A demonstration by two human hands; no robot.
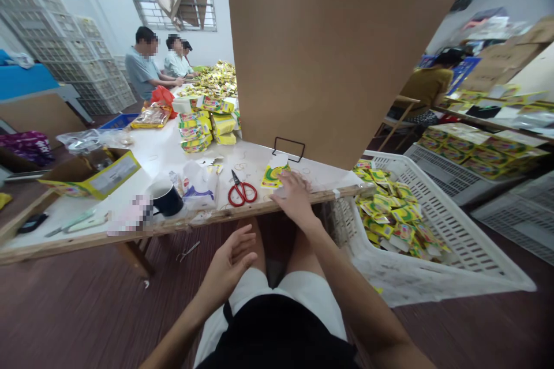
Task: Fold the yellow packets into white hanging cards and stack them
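The left hand (pixel 234 256) is empty and loosely open short of the bench (pixel 167 155), while the right hand (pixel 295 196) lies spread at the right edge of a yellow packet (pixel 272 175) near red-handled scissors (pixel 239 185) there.

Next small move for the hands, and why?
Probably bring the left hand to the yellow-green packet: the right hand is at its edge on the white table, while the left looks empty, short of the table edge.
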